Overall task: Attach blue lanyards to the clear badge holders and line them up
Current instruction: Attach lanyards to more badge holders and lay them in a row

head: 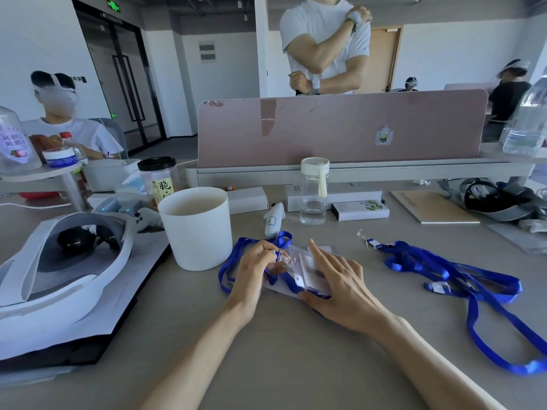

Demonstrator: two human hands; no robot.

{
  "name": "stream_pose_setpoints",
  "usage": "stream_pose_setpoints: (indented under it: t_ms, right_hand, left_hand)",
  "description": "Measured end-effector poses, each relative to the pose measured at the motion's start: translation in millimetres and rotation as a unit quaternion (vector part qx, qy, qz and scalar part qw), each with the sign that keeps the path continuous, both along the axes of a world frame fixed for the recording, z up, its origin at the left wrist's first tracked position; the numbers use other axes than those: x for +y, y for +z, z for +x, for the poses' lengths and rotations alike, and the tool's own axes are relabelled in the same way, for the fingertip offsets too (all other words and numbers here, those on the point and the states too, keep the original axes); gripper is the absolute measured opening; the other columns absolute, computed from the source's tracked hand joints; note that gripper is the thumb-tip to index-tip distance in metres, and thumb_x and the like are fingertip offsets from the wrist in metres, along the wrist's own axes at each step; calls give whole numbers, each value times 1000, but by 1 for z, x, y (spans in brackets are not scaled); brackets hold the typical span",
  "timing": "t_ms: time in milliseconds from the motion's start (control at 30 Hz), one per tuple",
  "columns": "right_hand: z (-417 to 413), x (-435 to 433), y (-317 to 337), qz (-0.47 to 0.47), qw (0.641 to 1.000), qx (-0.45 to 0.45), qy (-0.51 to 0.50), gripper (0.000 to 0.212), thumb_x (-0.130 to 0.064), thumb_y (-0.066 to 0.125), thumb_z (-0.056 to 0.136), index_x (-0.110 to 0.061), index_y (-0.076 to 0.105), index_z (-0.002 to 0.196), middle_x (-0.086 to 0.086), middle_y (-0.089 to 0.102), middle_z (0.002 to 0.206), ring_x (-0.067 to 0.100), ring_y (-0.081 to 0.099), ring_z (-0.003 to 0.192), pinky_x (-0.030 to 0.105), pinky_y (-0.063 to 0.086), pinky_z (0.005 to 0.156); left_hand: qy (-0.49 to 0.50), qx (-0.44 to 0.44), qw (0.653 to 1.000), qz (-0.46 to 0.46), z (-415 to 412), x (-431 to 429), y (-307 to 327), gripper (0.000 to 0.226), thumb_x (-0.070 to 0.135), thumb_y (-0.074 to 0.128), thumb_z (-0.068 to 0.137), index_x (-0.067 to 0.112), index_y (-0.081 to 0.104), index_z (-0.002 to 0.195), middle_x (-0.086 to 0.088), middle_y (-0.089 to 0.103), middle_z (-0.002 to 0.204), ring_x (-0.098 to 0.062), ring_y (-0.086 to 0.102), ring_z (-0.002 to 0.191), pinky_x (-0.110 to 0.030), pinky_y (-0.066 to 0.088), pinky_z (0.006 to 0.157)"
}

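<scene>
A small stack of clear badge holders (307, 269) lies on the grey desk in front of me. My right hand (337, 284) rests flat on the stack, with the thumb under its near edge. My left hand (256, 266) pinches the clear clip (281, 257) of a blue lanyard (229, 269) right at the top edge of the holders. That lanyard loops around my left hand on the desk. More blue lanyards (461, 276) with clear clips lie tangled to the right.
A white cylindrical tub (196, 229) stands just left of my hands. A VR headset (59, 261) sits at the far left. Behind are a clear water bottle (314, 192), small boxes, a notebook (432, 207) and a pink divider (340, 128). People are beyond the divider.
</scene>
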State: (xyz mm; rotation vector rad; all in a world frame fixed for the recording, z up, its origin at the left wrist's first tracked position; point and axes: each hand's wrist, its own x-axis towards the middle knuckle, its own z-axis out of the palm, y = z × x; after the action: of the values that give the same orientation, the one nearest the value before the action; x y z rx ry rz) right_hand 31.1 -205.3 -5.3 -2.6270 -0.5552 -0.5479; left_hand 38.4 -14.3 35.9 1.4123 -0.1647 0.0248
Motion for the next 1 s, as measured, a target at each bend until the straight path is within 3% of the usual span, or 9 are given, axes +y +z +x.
stream_pose_setpoints:
  t_ms: [133, 233, 333, 467, 600, 833, 1000]
  right_hand:
    - [-1, -1, 3, 7, 999, 41, -14, 77, -31, 42, 84, -31, 4, 151, -9, 44, 136, 14, 37, 128, 27, 18, 98]
    - [-3, 0, 7, 48, 997, 53, -18, 76, -21, 32, 77, -26, 15, 151, -8, 46, 129, 13, 39, 124, 25, 16, 98]
    - [-4, 0, 8, 68, 997, 30, -18, 72, -20, 31, 77, -23, 22, 149, -8, 46, 125, 12, 39, 122, 25, 17, 95]
    - [-6, 0, 9, 84, 996, 8, -19, 71, -18, 34, 76, -23, 28, 146, -13, 41, 116, 11, 39, 118, 25, 18, 93]
    - [-7, 2, 11, 84, 996, 13, -17, 72, -18, 36, 74, -24, 31, 145, -11, 42, 116, 13, 39, 114, 26, 20, 93]
    - [-9, 3, 19, 105, 992, -5, -62, 65, -26, 59, 74, -25, 44, 137, -6, 48, 116, 19, 43, 112, 32, 29, 91]
    - [-11, 2, 22, 131, 989, 15, -67, 66, -29, 55, 70, -23, 46, 136, -3, 50, 119, 22, 45, 113, 40, 40, 93]
  left_hand:
    - [-5, 4, 999, -32, 1, 0, 1, 8, 20, 54, 74, 13, 59, 76, -8, 67, 81, -12, 63, 74, -25, 46, 72]
    - [0, -8, 999, 52, -1, -2, 2, 13, 10, 48, 93, 9, 58, 85, -7, 73, 81, -9, 69, 75, -24, 50, 74]
    - [14, -18, 993, 113, -3, -5, 1, 16, 10, 45, 95, 9, 59, 87, -7, 73, 83, 0, 66, 69, -22, 47, 70]
    - [42, -47, 983, 173, -2, -5, -1, 20, 9, 50, 90, 15, 56, 72, -4, 68, 72, 3, 56, 59, -16, 42, 62]
    - [44, -61, 976, 204, -1, -4, -2, 17, 10, 57, 87, 17, 58, 71, 0, 65, 69, 1, 58, 62, -12, 43, 61]
    - [32, -63, 978, 195, 0, -1, -3, 20, 12, 59, 90, 17, 57, 71, 8, 67, 66, -2, 61, 63, -14, 39, 60]
    - [-2, -41, 993, 114, -4, 1, 3, 17, 17, 57, 94, 11, 59, 78, 6, 71, 73, -3, 63, 68, -16, 46, 58]
